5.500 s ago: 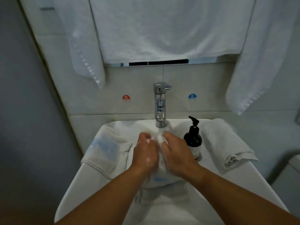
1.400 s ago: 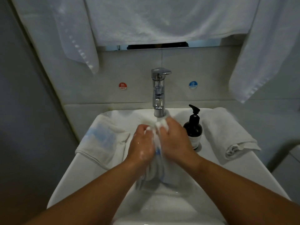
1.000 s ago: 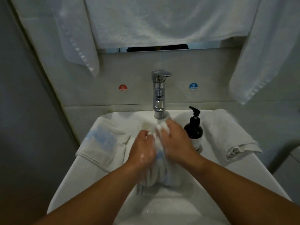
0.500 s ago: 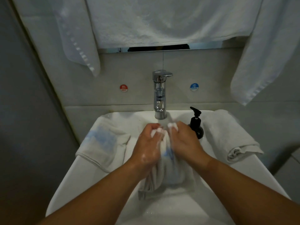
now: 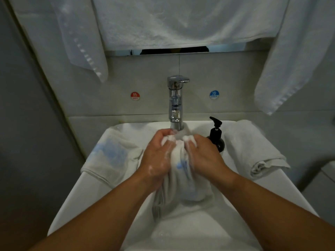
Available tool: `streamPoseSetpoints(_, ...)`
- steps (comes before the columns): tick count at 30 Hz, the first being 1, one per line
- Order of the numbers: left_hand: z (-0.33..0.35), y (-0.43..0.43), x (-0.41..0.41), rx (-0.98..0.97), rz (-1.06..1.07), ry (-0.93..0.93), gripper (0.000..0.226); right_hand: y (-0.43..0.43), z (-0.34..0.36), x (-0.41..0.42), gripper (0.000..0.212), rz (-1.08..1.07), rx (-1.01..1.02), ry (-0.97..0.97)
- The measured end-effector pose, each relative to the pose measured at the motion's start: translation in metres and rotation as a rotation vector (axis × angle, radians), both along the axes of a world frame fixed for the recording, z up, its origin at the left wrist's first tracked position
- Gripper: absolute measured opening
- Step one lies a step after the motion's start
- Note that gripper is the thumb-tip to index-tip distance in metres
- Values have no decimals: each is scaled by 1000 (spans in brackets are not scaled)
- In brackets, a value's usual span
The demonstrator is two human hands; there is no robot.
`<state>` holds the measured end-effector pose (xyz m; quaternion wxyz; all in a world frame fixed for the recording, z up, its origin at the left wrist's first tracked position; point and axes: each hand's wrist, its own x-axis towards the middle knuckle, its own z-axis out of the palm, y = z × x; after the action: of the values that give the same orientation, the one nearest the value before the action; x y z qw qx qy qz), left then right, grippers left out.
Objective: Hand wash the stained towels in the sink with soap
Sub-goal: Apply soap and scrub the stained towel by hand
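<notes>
Gripping a wet towel [image 5: 183,185] w/ both hands over ctr of sink [image 5: 87,192]. Left hand [image 5: 157,156] curled round left side of the bunched cloth, right hand [image 5: 204,156] curled round right side, backs up, fingertips dug into the folds at far end. Pressed close together, only a ridge of cloth btwn them. White suds on back of left hand and along fingers of both. Blue stain on the cloth in the gap btwn the hands. Rest of it hanging down into the basin on near side. Top of the bunch right under spout of chrome faucet [image 5: 175,102], far ctr.

Writing: round red sticker [image 5: 135,96] on wall left of faucet, marked "HOT" below a character too small to read. Round blue sticker [image 5: 214,94] on wall to the right, marked "COLD", likewise w/ a small character above. Black pump bottle [image 5: 216,140] standing on rim just right of right hand, lower part hidden by it; can't make out any label there.

Stained towel [image 5: 112,158] w/ pale blue patch draped over left rim, near left hand. Rolled towel [image 5: 252,149], white, lying on right rim beyond the bottle. On far wall above: wide hanging towel [image 5: 181,22] at ctr, left hanging towel [image 5: 85,42] and right hanging towel [image 5: 290,60] at either side, all white.
</notes>
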<state>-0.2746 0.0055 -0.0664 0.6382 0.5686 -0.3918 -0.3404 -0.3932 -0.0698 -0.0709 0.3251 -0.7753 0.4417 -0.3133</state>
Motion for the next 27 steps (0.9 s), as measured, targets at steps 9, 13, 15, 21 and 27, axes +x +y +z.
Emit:
streamPoseSetpoints(9, 0, -7, 42, 78, 181, 57, 11, 5, -1, 3, 26, 146, 543, -376)
streamPoseSetpoints(13, 2, -6, 47, 159, 206, 176, 23, 7, 10, 2, 26, 116, 485, -589)
streamPoseSetpoints(15, 0, -3, 40, 214, 49, 268, 33, 7, 7, 1, 31, 109, 499, -631)
streamPoseSetpoints(21, -5, 3, 19, 253, -202, 194, 32, 4, 13, -7, 31, -18, 544, -720)
streamPoseSetpoints(27, 2, -1, 25, 108, 99, 109, 32, -3, 2, -4, 37, -118, 170, -259)
